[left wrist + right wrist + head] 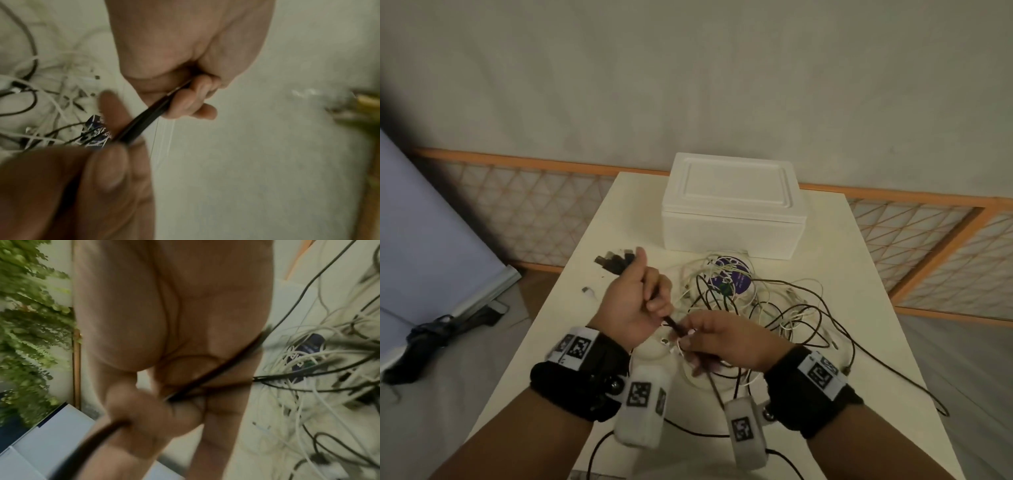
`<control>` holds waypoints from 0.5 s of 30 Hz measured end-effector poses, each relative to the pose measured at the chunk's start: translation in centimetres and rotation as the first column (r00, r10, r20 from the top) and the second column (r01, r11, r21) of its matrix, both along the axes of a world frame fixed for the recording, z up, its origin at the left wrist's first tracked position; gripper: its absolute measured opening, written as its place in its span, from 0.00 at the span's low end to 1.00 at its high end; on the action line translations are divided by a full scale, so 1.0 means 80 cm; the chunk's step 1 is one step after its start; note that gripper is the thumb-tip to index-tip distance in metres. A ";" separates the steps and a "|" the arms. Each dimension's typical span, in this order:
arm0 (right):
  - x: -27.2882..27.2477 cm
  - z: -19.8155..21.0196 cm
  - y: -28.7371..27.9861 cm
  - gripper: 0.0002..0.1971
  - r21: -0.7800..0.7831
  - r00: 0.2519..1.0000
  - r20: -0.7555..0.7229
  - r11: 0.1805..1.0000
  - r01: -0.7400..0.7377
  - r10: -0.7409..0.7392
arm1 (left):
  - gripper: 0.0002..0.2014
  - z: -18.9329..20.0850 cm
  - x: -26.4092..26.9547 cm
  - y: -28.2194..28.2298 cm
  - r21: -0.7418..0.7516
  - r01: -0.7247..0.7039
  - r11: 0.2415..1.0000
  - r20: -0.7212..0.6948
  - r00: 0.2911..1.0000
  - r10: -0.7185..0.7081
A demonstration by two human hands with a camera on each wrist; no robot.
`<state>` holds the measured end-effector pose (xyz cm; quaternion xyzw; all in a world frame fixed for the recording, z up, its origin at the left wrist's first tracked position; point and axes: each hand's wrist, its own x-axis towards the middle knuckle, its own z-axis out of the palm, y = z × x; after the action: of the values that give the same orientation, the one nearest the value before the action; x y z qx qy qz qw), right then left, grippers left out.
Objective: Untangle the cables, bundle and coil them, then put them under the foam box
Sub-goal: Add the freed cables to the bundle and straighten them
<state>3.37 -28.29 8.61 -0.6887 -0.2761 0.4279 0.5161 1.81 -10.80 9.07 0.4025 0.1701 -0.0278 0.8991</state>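
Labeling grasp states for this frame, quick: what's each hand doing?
Left hand: closed, gripping the black cable bundle.
Right hand: closed, pinching the same black cable bundle.

A white table [859,260] stands against a pale wall [688,75]. Behind it runs an orange-framed lattice panel [524,202]. A dark strap [431,339] lies on the floor at left, beside a pale blue board [431,219]. Green foliage [26,321] appears in the right wrist view.
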 end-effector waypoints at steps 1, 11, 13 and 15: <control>0.000 0.001 -0.005 0.03 -0.025 0.999 0.050 1.000 -0.012 0.013 | 0.35 -0.003 -0.002 0.010 -0.039 -0.048 0.998 -0.030 0.998 0.047; 0.035 0.007 -0.086 0.27 -0.424 0.684 0.713 0.872 0.246 0.154 | 0.34 -0.046 -0.028 0.082 -0.098 -0.311 0.945 -0.197 0.937 0.288; 0.040 0.009 -0.099 0.37 -0.407 0.620 0.778 0.832 0.376 0.100 | 0.35 -0.051 -0.031 0.093 -0.117 -0.331 0.936 -0.211 0.930 0.302; 0.042 0.009 -0.113 0.43 -0.358 0.544 0.838 0.796 0.488 0.044 | 0.35 -0.056 -0.033 0.106 -0.125 -0.364 0.923 -0.239 0.914 0.328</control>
<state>6.77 -37.35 9.33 -0.9540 -0.2491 0.0501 0.1590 -0.83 -2.32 4.62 0.2841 0.3314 0.0749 0.8966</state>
